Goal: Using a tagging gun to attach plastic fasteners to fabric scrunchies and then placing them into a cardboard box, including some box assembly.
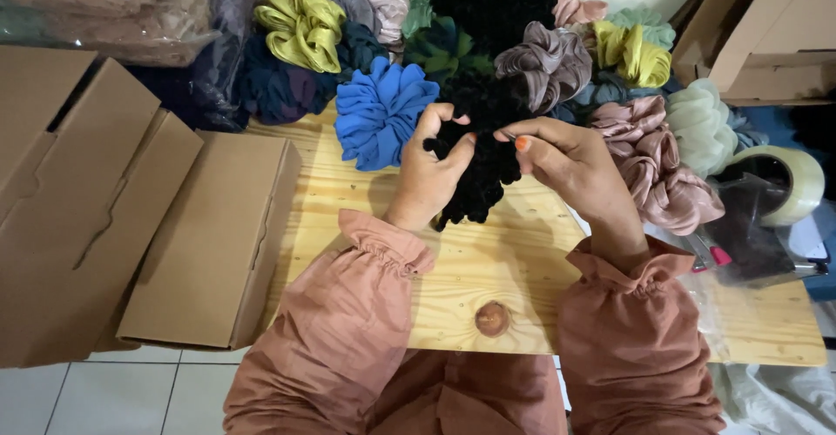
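Head view, looking down over a pale wooden counter (488, 269). Both hands meet above its middle on a black scrunchie (477, 152), a fuzzy, ruffled loop. Left hand (431, 169): grip closed on the scrunchie's left side, thumb and fingers curled into the ruffles near the top. Right hand (566, 161): grip pinched on the upper right edge of the same scrunchie, thumb and forefinger together, an orange-painted nail showing at the pinch. The scrunchie thus sits between the two grips, its top bunched at the fingertips; its lower part hangs below both hands toward the counter, and contact with the wood cannot be made out because black fabric and shadow merge there. Both wrists wear rust-pink sleeves with gathered cuffs. Just left of the left hand lies a blue scrunchie (380, 113), touching or nearly touching the black one. Behind the hands is a heap of further scrunchies: an olive-yellow one (300, 21), a grey-mauve one (549, 65), and a dusty pink one (653, 165) just right of the right hand. A folded cardboard box (213, 239) rests at the counter's left edge. A roll of clear tape (788, 182) stands at far right.
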